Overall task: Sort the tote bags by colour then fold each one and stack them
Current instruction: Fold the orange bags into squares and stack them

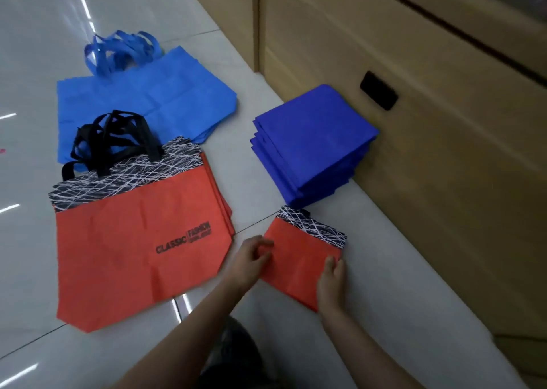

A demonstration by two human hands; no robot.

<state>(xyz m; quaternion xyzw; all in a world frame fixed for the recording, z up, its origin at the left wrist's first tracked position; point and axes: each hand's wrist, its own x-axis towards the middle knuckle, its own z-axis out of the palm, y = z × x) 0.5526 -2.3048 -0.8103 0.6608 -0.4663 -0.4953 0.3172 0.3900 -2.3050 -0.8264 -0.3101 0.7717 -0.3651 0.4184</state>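
The folded orange bag (299,258) lies on the floor (257,181) between both hands. Its long axis runs away from the person, with the patterned band at the far end. The left hand (254,258) is curled against its left edge; whether it pinches cannot be told. The right hand (333,282) rests flat, fingers together, on the near right edge. The unfolded orange pile (142,240) lies just beside on the left, the folded blue stack (313,146) near beyond. The cardboard box (444,152) likely limits room on the right.
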